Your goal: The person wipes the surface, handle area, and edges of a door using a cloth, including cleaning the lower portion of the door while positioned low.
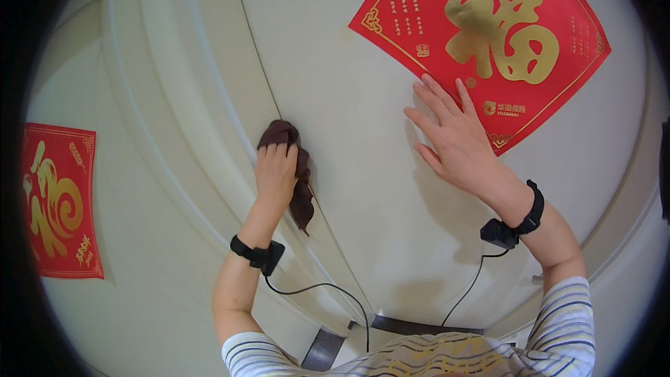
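Observation:
My left hand (276, 178) presses a dark brown cloth (302, 204) against the edge where a white door (356, 178) meets its moulded frame (220, 157). The cloth bunches above my fingers and a loose end trails down below. My right hand (455, 136) lies with fingers spread on the door and holds nothing. Its fingertips reach the lower left edge of a red diamond-shaped paper decoration (523, 10), which bears a large gold character and smaller writing.
Another red and gold paper decoration (63, 209) hangs on the wall at the left. Each wrist wears a black strapped device, the left one (269, 257) and the right one (500, 234), with a thin cable (335, 285) running down. A door handle (537, 279) shows partly beside my right arm.

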### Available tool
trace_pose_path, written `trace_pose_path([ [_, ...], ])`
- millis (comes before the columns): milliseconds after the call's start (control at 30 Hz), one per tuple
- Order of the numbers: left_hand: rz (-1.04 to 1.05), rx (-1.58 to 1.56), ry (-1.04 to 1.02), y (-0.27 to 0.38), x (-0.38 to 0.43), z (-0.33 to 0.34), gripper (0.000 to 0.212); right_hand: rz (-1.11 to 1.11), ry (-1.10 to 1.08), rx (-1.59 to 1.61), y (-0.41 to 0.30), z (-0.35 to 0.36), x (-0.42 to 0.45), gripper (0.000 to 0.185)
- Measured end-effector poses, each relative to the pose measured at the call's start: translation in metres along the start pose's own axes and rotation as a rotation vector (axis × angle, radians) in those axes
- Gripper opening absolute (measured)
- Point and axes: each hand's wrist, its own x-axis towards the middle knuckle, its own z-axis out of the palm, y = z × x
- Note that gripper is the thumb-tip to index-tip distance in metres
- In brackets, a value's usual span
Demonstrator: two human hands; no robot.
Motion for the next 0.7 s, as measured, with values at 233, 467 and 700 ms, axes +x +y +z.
trace_pose_path([
  [233,-0.301,-0.057,0.442,-0.032,0.053,-0.031,0.078,-0.08,0.05,0.002,-0.039,0.024,0.019,0.046],
  [467,-0.585,-0.661,0.947,-0.057,0.252,-0.017,0.051,-0.06,0.121,-0.12,0.02,-0.015,0.045,0.043],
  [700,-0.426,-0.723,0.918,0.016,0.456,-0.139,0.048,0.126,0.123,-0.295,0.141,-0.121,-0.034,0.042],
])
